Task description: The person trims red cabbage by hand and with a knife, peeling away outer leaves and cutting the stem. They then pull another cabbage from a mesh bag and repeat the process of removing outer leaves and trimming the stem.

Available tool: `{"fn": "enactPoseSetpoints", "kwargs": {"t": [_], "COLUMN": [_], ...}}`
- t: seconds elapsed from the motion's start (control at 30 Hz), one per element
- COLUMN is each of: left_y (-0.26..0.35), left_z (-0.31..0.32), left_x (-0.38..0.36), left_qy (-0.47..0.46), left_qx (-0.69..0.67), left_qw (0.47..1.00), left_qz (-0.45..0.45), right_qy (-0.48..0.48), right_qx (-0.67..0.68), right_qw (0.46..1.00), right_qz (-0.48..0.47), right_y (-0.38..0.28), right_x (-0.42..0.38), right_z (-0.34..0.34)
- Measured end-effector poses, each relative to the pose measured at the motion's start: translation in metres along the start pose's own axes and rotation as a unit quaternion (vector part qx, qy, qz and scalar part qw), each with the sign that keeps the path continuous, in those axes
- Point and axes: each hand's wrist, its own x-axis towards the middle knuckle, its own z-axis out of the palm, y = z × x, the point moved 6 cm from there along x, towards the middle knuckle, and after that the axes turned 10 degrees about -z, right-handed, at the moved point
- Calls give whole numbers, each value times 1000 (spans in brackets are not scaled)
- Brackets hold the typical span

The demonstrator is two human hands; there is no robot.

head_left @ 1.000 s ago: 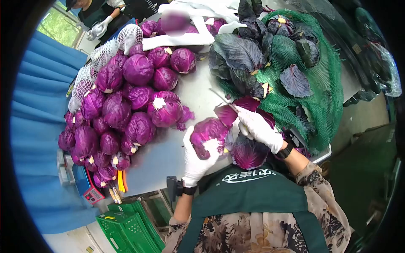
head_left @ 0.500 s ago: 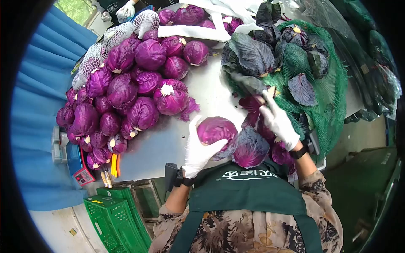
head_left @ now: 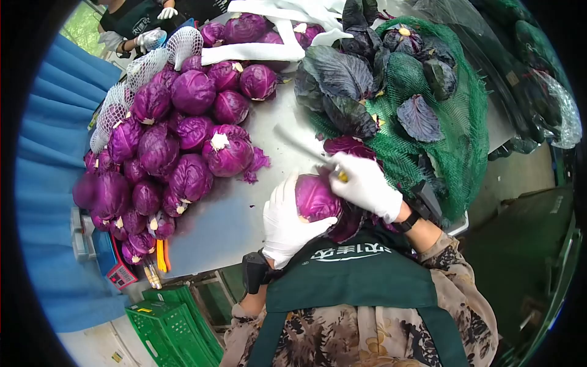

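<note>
My left hand [head_left: 284, 220], in a white glove, is wrapped round the left side of a red cabbage [head_left: 317, 197] at the table's front edge. In my gloved right hand [head_left: 368, 186] is a knife [head_left: 298, 145], its blade blurred and pointing up and to the left. The fingers of that hand are closed round the handle, right beside the held cabbage. Loose purple outer leaves [head_left: 348, 145] lie just beyond my right hand. More dark leaves under the cabbage are partly hidden by my hands.
Many trimmed red cabbages [head_left: 158, 150] are piled on the left. Dark-leaved cabbages [head_left: 342, 73] lie on the right with a green net sack [head_left: 468, 116]. White foam nets [head_left: 113, 116] edge the pile. Green crates [head_left: 165, 330] stand below. Another person's gloved hand [head_left: 150, 40] shows at top left.
My right hand has come left and nearer with the knife, from the leaves to the held cabbage. The left hand's cabbage is turned. The view has shifted, and more of the other person shows.
</note>
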Motion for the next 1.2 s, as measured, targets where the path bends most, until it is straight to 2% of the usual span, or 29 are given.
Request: {"fn": "enactPoseSetpoints", "kwargs": {"t": [0.03,0.07,0.1,0.17,0.23,0.27,0.3,0.37,0.43,0.47,0.5,0.57,0.67,0.9,0.97,1.03,1.1,1.17,1.2], "left_y": [-2,-10,-17,-46,-69,-74,-80,-72,-62,-63,-62,-60,-55,-40,-35,-39,-39,-38,-38], "left_z": [-2,-3,-3,-5,-2,-1,0,-3,-5,-4,-4,-6,-10,-11,-12,-10,-10,-12,-12], "left_x": [-1,-3,-7,-15,-17,-16,-15,-13,-11,-11,-11,-13,-12,-14,-13,-17,-15,-18,-19], "left_qy": [-7,-22,-23,-29,-36,-29,-24,-22,-27,-20,-21,-25,-34,-42,-25,-21,-12,-8,-9], "left_qx": [-9,-49,-48,-225,-312,-313,-312,-316,-207,-186,-186,-206,-169,-138,-83,-102,-122,-113,-113], "left_qw": [1000,998,998,969,937,937,937,934,967,973,973,967,972,978,987,987,986,985,984], "left_qz": [-8,-17,-15,-100,-155,-156,-157,-165,-145,-137,-136,-149,-161,-150,-134,-123,-115,-133,-135], "right_qy": [63,48,69,77,49,54,13,16,-21,-98,-131,-140,-155,-147,-92,-87,-86,-78,-123], "right_qx": [0,-19,-35,-111,-97,-147,-127,-26,46,27,21,69,44,81,48,-8,-4,131,149], "right_qw": [998,995,992,980,981,981,983,999,999,995,991,988,987,986,995,995,996,984,971], "right_qz": [13,83,103,146,159,113,129,41,-15,-3,-5,9,-8,12,7,42,30,96,138], "right_y": [17,39,65,97,97,75,47,5,-17,-15,-13,-14,-19,-20,-19,5,15,13,8], "right_x": [-2,-5,-15,-31,-38,-35,-26,-17,-15,-16,-16,-14,-11,-18,-21,-26,-33,-28,-26], "right_z": [-4,-10,-13,-26,-36,-39,-40,-27,-2,14,27,32,30,22,20,27,29,23,20]}}
